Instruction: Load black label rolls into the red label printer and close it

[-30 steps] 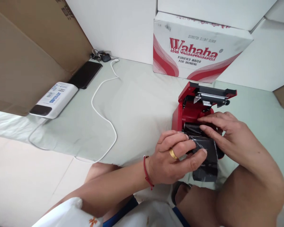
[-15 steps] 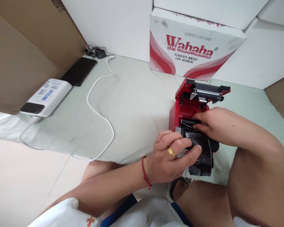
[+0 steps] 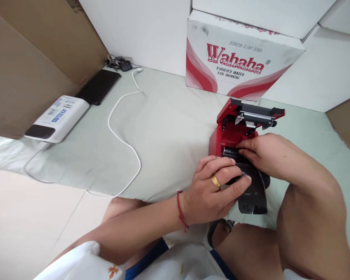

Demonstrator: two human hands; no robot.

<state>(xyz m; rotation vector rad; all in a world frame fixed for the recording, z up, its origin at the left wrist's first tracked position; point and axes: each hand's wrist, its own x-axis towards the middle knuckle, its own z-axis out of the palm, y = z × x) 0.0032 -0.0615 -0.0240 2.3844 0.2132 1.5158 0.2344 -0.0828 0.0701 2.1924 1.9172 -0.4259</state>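
A small red machine (image 3: 214, 142) stands on the pale green cloth with its lid (image 3: 258, 113) raised, a dark roller and metal parts showing under it. Inside lies a roll of glossy black film (image 3: 229, 152), and a strip of black film (image 3: 252, 200) hangs out over the front. My right hand (image 3: 264, 153) reaches in from the right, its fingers closed on the roll. My left hand (image 3: 216, 186), with a ring and a red bracelet, comes from the left; its curled fingers are on the strip near the machine's front. The fingertips are partly hidden.
A white Wahaha water carton (image 3: 239, 58) stands behind the machine. To the left lie a white power bank (image 3: 58, 118), a black phone (image 3: 99, 87), keys (image 3: 119, 63) and a white cable (image 3: 121, 140). Cardboard (image 3: 32, 58) borders the left side.
My left hand has shifted slightly right and its fingers are straighter. The film strip's lower end has swung right. My right hand stays almost in place at the roll.
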